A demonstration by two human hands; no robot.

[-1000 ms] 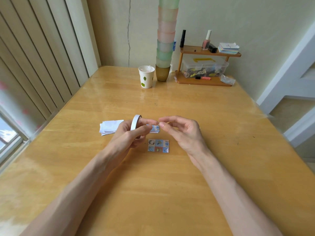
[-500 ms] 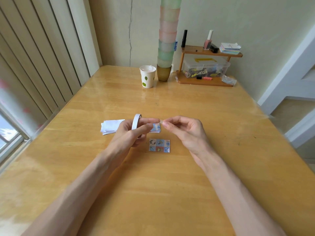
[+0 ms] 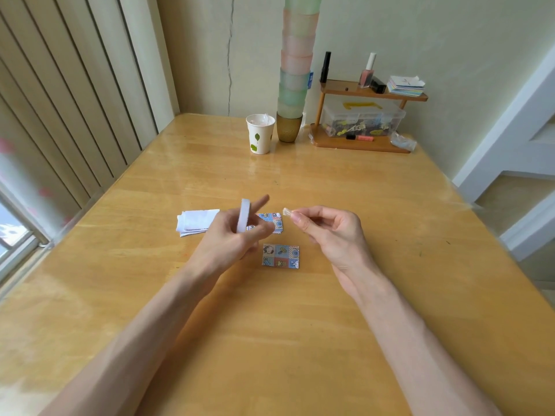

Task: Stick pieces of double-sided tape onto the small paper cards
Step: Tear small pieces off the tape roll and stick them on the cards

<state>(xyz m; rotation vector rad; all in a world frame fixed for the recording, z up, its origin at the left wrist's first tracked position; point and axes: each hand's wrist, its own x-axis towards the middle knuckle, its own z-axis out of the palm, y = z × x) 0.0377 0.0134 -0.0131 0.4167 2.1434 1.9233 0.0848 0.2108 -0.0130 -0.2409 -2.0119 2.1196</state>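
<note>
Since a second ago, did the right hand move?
Yes, slightly. The right hand drew rightward off the roll with a tape piece; against the lying card, its fingertips went from above the middle toward the right edge.

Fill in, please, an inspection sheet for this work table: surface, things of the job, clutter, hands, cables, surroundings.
Surface: wooden table, glossy, with light reflections.
Job's things: tape roll in the left hand; tape piece in the right hand; one patterned card lying flat between the hands; card stack behind the left hand, partly hidden; white paper pile to its left.
Clutter: paper cup, stacked plastic cups, wooden shelf with clear box and nail polish bottle, all at the far edge.
Hands: left hand grips the tape roll; right hand pinches the tape piece, above the table.
Cables: nothing seen.
Surroundings: vertical blinds on the left; cracked wall behind.
</note>
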